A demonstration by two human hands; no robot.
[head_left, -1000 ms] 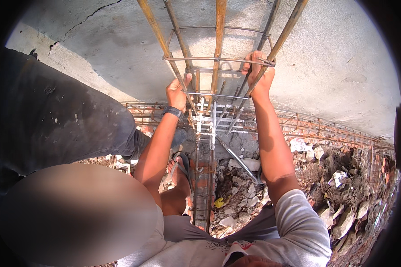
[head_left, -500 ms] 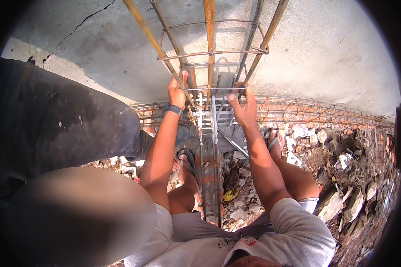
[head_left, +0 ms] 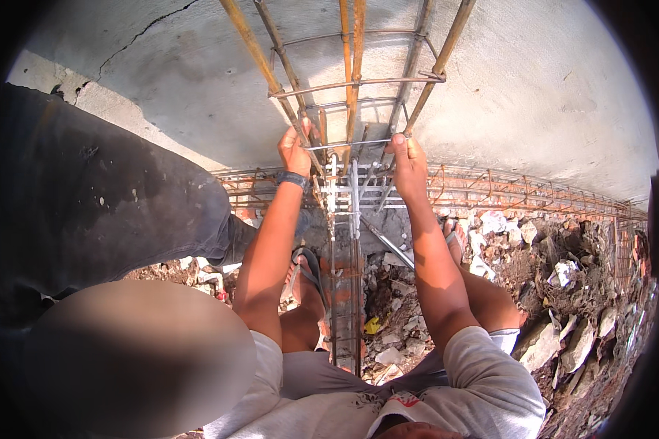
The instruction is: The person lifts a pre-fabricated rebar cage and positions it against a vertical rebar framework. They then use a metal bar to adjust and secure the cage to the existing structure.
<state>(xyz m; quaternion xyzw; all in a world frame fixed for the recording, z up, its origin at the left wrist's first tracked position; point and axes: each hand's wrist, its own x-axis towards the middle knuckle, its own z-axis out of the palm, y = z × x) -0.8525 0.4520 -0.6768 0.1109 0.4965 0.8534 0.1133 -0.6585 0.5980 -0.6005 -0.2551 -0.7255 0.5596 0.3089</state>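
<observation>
An upright cage of rusty steel bars (head_left: 356,62) rises against the wall, with thin square stirrups around it. My left hand (head_left: 296,152) is closed at the cage's left front bar, at the left end of the lowest clear stirrup (head_left: 348,145). My right hand (head_left: 408,164) is closed on that stirrup's right corner by the right bar, thumb on top. The stirrup runs crosswise between both hands, its right end slightly higher. Below it, paler grey bars (head_left: 355,189) cross at the cage's foot. The fingers behind the bars are partly hidden.
A co-worker's dark trouser leg (head_left: 117,190) fills the left, close to my left arm. Low horizontal rebar cages (head_left: 505,189) run along the cracked wall (head_left: 549,95). Broken rubble (head_left: 556,300) lies around my sandalled feet, and a metal rod (head_left: 388,241) slants beside my right forearm.
My right hand has moved up, and its thumb, earlier raised apart, now presses on the stirrup's corner. The stirrup's right end tilts slightly higher. My left hand stays at the left bar.
</observation>
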